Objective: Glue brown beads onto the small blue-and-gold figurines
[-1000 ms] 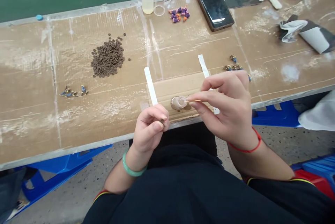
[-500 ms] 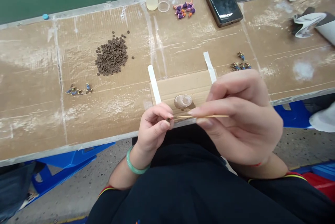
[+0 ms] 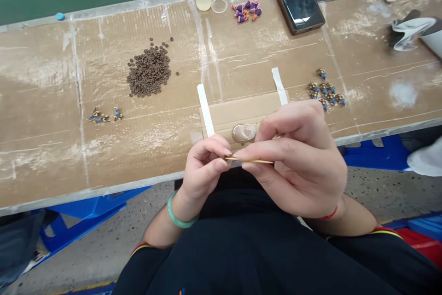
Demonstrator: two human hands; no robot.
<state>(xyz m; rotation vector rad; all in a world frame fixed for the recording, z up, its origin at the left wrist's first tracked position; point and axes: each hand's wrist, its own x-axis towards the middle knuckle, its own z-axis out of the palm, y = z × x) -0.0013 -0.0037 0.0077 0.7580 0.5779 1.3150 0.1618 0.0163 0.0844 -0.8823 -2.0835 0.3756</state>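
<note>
Pinched tight in the left hand (image 3: 203, 170), a tiny dark bead (image 3: 225, 158). Pinched in the right hand (image 3: 297, 161), a thin wooden stick (image 3: 252, 161), tip at the bead, over flat brown cardboard (image 3: 241, 111) on the counter (image 3: 41, 101). Danger: a shaky squeeze, the bead popping out and getting lost.

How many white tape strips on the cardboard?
2. One long white tape strip crosses the left end of the flat brown cardboard piece; another crosses its right end, its lower end hidden behind the right hand.
</note>
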